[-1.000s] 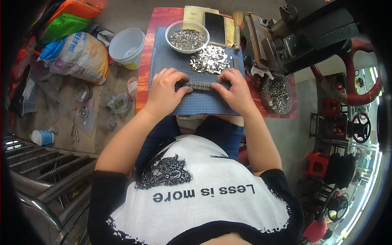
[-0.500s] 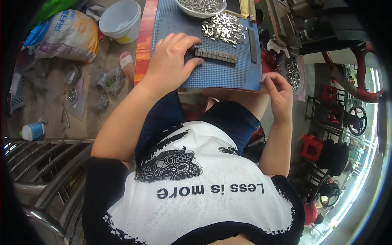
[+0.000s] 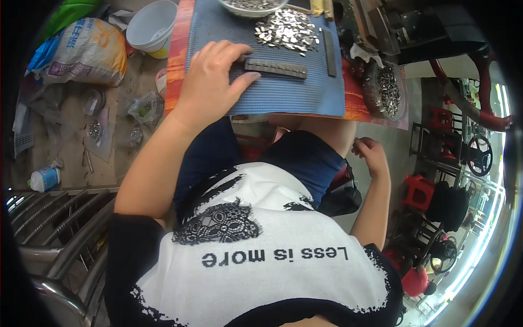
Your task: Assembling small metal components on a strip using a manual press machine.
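On the blue textured mat point(image 3: 294, 98), a dark slotted metal bar point(image 3: 278, 68) lies almost level from left to right. My left hand point(image 3: 210, 73) rests at its left end, thumb and fingers spread to either side of that end. A gap shows between the forefinger and the bar; whether the thumb touches it is hard to tell. My right hand point(image 3: 372, 155) hangs below the table's front edge, beside my thigh, its fingers curled together; anything in them is hidden. A pile of small shiny metal pieces point(image 3: 286, 28) lies beyond the bar.
A bowl of metal pieces point(image 3: 253, 7) stands at the far edge. A flat dark strip point(image 3: 329, 53) lies right of the pile. Another container of small pieces point(image 3: 388, 92) sits at the table's right, near dark machinery point(image 3: 430, 32). A white bucket point(image 3: 150, 32) stands left.
My right hand has dropped from the table's front right corner to below the edge. The whole view has shifted slightly; my left hand keeps its place at the bar's end.
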The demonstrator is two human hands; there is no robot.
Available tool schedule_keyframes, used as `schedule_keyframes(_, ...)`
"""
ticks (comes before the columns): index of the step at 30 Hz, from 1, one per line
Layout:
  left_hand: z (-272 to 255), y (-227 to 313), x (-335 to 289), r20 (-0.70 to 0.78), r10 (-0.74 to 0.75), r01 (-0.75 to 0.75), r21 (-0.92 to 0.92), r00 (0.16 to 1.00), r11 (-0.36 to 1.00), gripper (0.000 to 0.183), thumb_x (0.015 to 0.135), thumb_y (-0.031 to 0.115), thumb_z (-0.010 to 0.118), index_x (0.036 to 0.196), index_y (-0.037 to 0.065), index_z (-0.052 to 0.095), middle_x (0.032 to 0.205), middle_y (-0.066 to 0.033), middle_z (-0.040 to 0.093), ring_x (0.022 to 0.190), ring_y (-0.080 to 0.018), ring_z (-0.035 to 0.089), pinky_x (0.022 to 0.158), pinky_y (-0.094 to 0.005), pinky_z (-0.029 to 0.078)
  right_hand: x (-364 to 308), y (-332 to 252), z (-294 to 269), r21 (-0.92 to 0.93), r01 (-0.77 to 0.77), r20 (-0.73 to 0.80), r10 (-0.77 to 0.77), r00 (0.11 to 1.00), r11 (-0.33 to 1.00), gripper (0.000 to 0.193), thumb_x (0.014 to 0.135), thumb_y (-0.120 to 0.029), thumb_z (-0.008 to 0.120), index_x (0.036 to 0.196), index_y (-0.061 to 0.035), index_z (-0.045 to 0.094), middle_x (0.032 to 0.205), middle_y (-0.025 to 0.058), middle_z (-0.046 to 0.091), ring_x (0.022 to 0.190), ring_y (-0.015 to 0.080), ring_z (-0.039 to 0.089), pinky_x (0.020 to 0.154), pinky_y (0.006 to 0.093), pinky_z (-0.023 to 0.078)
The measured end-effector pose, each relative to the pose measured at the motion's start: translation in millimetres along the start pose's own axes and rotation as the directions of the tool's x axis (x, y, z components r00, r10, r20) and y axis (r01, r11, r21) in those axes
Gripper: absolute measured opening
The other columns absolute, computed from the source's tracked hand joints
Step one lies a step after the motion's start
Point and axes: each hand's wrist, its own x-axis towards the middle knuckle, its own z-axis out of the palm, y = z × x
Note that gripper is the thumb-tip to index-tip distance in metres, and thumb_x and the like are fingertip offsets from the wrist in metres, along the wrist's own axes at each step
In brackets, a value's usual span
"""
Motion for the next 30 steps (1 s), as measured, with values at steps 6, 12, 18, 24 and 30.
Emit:
schedule_keyframes(6,6.5,11.1,8.5,0.032,-0.076,0.068,0.200,0.997,0.977,0.047,0.085,0.036,0.073,0.115,0.002,0.059,0.095,-0.0107,0.061,0.092,-0.0291,0.057,0.083,-0.0412,0.041,106.8,119.8,17.6,0.121,-0.034,-0.274,0.066,0.959,0.992,0.029,0.093,-0.028,0.065,0.102,-0.0011,0.072,0.087,0.0068,0.073,0.080,0.0131,0.067,0.068,0.0288,0.051)
schedule_keyframes(12,15.0,24.1,14.5,0.069,-0.110,0.075,0.388,0.992,0.919,0.055,0.086,0.035,0.072,0.123,0.000,0.051,0.103,-0.0143,0.057,0.093,-0.0320,0.053,0.085,-0.0426,0.039,238.3,143.3,55.8,-0.089,0.462,-0.422,-0.454,0.785,0.882,0.033,0.094,-0.026,0.063,0.111,0.0006,0.069,0.099,0.0105,0.074,0.086,0.0165,0.070,0.074,0.0329,0.054)
schedule_keyframes(18,13.8,31.9,16.1,0.087,-0.125,0.080,0.403,0.988,0.912,0.050,0.083,0.023,0.070,0.123,0.000,0.051,0.091,-0.0141,0.049,0.085,-0.0320,0.049,0.080,-0.0409,0.039,347.1,99.9,37.7,0.038,0.529,-0.434,-0.463,0.773,0.848,0.032,0.093,-0.026,0.064,0.112,0.0004,0.069,0.100,0.0105,0.073,0.087,0.0172,0.070,0.076,0.0331,0.054)
schedule_keyframes(24,10.7,32.2,20.8,0.136,-0.125,0.054,0.435,0.983,0.899,0.057,0.081,0.033,0.074,0.121,0.000,0.051,0.090,-0.0140,0.051,0.080,-0.0320,0.049,0.076,-0.0425,0.037,433.2,50.3,35.7,0.131,0.567,-0.388,-0.484,0.784,0.814,0.032,0.093,-0.025,0.064,0.112,0.0003,0.069,0.101,0.0104,0.073,0.088,0.0179,0.070,0.077,0.0333,0.054)
schedule_keyframes(30,12.8,30.0,24.7,0.183,-0.156,0.069,0.411,0.971,0.909,0.059,0.082,0.040,0.073,0.121,0.002,0.052,0.092,-0.0141,0.053,0.083,-0.0330,0.050,0.078,-0.0432,0.037,478.3,18.1,76.0,0.244,0.551,-0.305,-0.476,0.825,0.798,0.032,0.092,-0.024,0.064,0.113,0.0002,0.068,0.102,0.0104,0.073,0.089,0.0186,0.070,0.078,0.0335,0.054)
